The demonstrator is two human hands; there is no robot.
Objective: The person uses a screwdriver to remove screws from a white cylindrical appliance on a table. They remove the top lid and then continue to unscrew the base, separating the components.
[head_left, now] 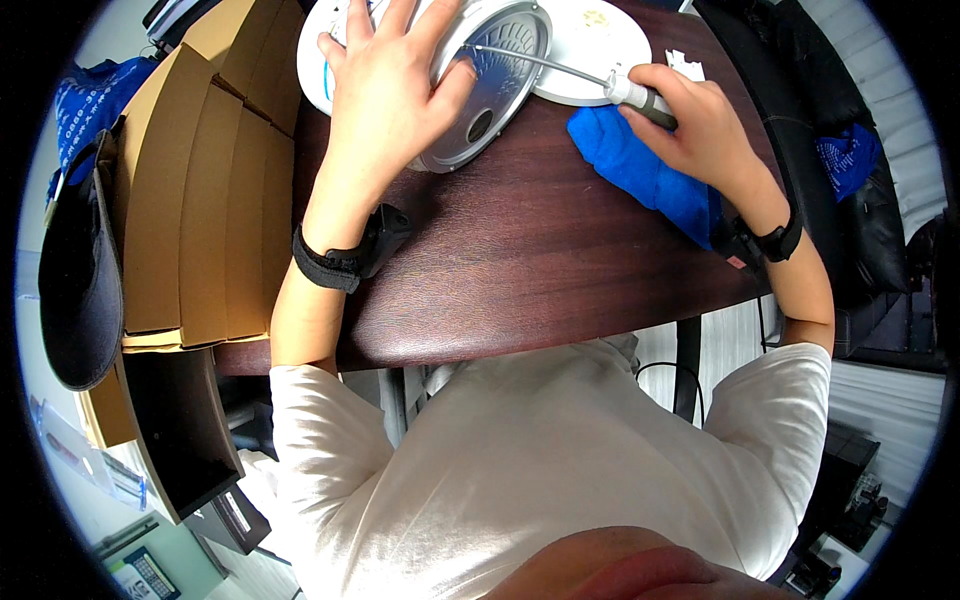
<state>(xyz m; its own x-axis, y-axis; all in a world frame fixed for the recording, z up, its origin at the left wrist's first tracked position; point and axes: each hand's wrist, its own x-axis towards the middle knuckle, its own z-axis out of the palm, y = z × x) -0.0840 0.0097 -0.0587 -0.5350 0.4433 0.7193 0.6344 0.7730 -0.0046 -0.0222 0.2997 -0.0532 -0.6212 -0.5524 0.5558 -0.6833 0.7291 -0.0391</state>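
A round white appliance with a silvery metal face (515,92) lies tilted at the far side of the table; the face has a ring of slots and a dark oval spot. My left hand (393,95) is spread over it, fingers stretched apart and thumb near the metal rim. In my right hand (700,125) is a screwdriver (640,100) with a white and dark grey handle, fingers wrapped round it. Its long thin shaft points left across the metal face; what the tip touches is too small to tell. Beside the appliance lies a flat white round piece (605,45).
A crumpled blue cloth (630,165) lies under my right forearm on the dark wooden table (500,270). White scraps (685,66) sit behind my right hand. Cardboard boxes (190,200) and a dark cap (82,270) stand along the left. A black sofa (790,100) is at the right.
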